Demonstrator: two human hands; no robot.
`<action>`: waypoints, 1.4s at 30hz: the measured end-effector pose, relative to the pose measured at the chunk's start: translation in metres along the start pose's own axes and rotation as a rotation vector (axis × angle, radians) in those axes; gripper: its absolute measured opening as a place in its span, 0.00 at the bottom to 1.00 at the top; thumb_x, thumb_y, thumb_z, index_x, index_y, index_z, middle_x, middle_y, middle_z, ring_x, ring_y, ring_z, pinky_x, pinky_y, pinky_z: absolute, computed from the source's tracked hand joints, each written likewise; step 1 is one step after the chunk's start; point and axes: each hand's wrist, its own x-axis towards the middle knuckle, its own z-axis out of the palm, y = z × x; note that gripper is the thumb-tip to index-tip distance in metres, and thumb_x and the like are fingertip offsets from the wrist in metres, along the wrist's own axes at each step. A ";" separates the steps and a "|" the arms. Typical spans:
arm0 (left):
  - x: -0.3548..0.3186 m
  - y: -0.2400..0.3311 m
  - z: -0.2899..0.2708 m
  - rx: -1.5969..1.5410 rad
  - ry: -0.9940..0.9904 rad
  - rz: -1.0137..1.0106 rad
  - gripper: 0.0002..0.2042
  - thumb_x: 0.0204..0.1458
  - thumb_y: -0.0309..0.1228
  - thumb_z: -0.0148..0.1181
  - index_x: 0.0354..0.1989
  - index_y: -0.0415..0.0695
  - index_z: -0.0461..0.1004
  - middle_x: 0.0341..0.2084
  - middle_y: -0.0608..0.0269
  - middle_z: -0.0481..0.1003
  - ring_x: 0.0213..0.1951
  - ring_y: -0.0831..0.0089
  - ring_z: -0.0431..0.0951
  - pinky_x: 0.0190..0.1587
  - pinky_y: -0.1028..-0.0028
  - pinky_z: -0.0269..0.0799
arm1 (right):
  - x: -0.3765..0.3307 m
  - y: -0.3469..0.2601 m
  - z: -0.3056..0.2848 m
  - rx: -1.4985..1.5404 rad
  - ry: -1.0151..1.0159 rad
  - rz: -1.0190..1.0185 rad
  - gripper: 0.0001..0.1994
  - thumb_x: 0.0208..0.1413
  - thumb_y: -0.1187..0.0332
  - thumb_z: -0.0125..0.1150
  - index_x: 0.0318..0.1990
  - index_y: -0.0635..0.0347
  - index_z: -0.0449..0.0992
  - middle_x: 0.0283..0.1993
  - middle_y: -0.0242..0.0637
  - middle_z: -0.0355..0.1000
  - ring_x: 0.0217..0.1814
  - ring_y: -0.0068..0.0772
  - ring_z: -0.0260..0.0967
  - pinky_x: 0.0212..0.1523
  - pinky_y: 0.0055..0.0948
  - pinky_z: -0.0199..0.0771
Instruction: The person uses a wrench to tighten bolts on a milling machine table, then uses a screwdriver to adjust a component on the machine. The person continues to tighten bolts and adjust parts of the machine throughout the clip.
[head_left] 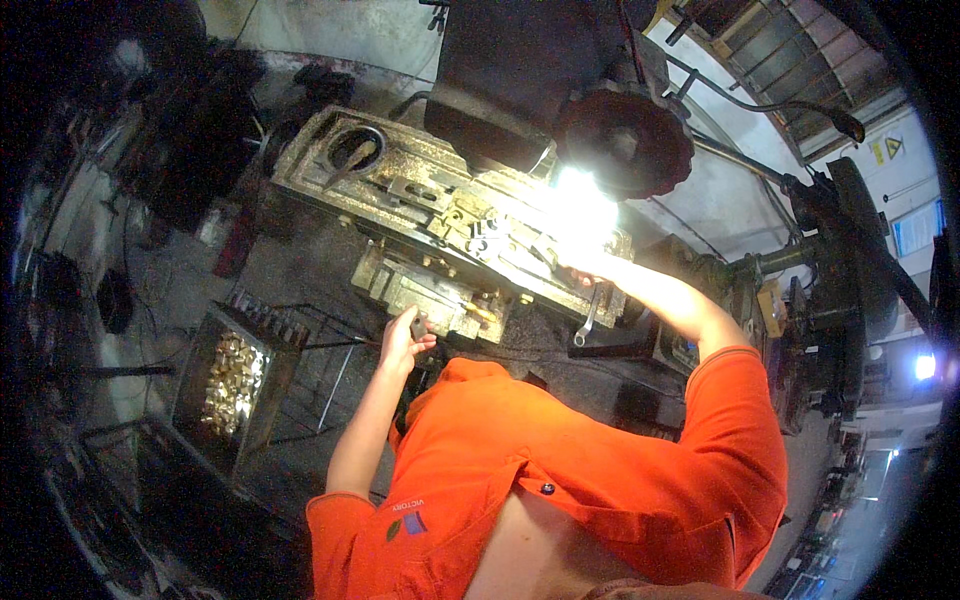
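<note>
Metal chips cover the long bed of a milling machine point(400, 185) in front of me. My left hand point(400, 340) is at the near side of the machine, its fingers closed round a small dark grey piece point(419, 327) that may be a handle. My right hand point(583, 264) reaches over the right part of the bed, and strong glare washes out its fingers. A clamped fixture point(480, 232) sits mid-bed, left of that hand. Just below the right hand, a ring-ended wrench point(586, 328) juts from the bed's near edge.
A large dark round disc point(625, 142) hangs above the bed's right end, near a bright lamp point(582, 205). At the left stands a metal box point(190, 395) of brass-coloured pieces point(235, 385). A bent lamp arm point(770, 106) crosses the upper right.
</note>
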 end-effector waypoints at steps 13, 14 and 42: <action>-0.005 0.006 -0.001 -0.021 0.046 0.006 0.15 0.52 0.41 0.48 0.34 0.40 0.69 0.22 0.59 0.73 0.17 0.72 0.71 0.20 0.74 0.71 | 0.002 -0.037 -0.014 -1.140 -0.301 -0.441 0.08 0.37 0.65 0.54 0.27 0.57 0.72 0.17 0.38 0.66 0.14 0.32 0.62 0.17 0.33 0.63; -0.004 0.008 -0.002 -0.016 0.045 0.009 0.15 0.52 0.41 0.48 0.34 0.40 0.69 0.23 0.59 0.73 0.17 0.72 0.71 0.21 0.74 0.72 | 0.002 -0.036 -0.013 -1.030 -0.297 -0.463 0.08 0.39 0.65 0.53 0.27 0.57 0.72 0.16 0.37 0.65 0.12 0.30 0.61 0.16 0.32 0.62; -0.002 -0.010 -0.014 0.014 0.046 0.029 0.14 0.52 0.41 0.47 0.35 0.41 0.67 0.24 0.56 0.73 0.19 0.70 0.72 0.27 0.66 0.75 | -0.022 -0.035 -0.001 0.410 -0.239 0.146 0.11 0.51 0.64 0.44 0.27 0.58 0.72 0.19 0.35 0.65 0.15 0.29 0.62 0.12 0.29 0.61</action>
